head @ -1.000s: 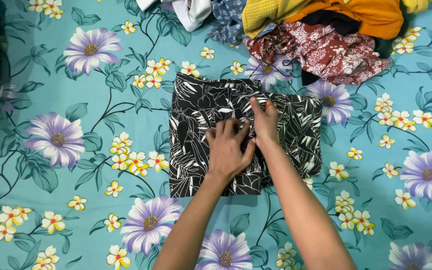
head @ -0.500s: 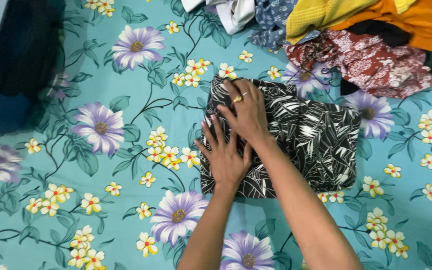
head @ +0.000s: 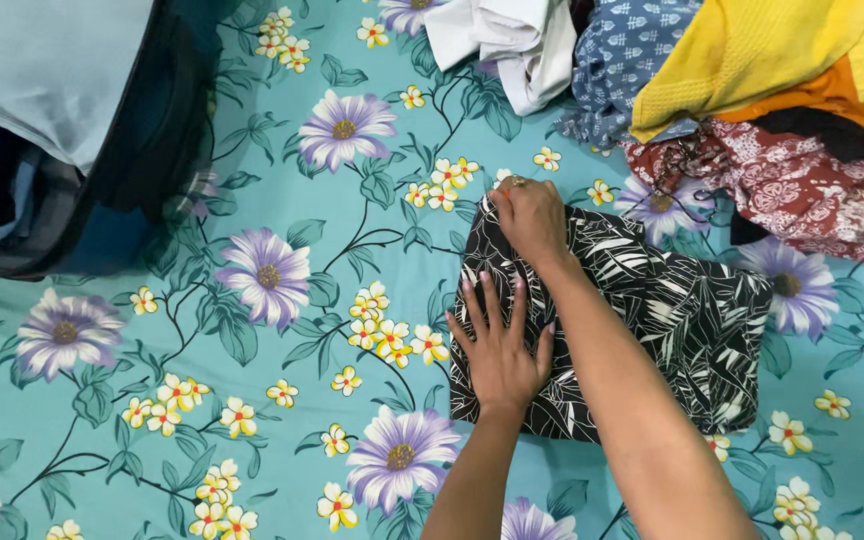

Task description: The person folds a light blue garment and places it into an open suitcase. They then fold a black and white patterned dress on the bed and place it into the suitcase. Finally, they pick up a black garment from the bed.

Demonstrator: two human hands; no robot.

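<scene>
A folded black garment with a white leaf print (head: 672,330) lies on a teal bedsheet with purple and yellow flowers (head: 282,400). My left hand (head: 497,345) rests flat on the garment's near left edge, fingers spread, holding nothing. My right hand (head: 530,215), with a ring on one finger, sits at the garment's far left corner. Its fingers are curled down onto the cloth there. My right forearm crosses over the middle of the garment and hides part of it.
An open dark suitcase (head: 72,150) with pale lining stands at the top left. A pile of loose clothes fills the top right: a white piece (head: 512,40), a blue printed one (head: 612,70), a yellow one (head: 752,60), an orange one (head: 852,95) and a red printed one (head: 802,190).
Both hands slid toward the garment's left edge. My right hand reached the far left corner and my left hand flattened out. The view swung left, showing more of the suitcase.
</scene>
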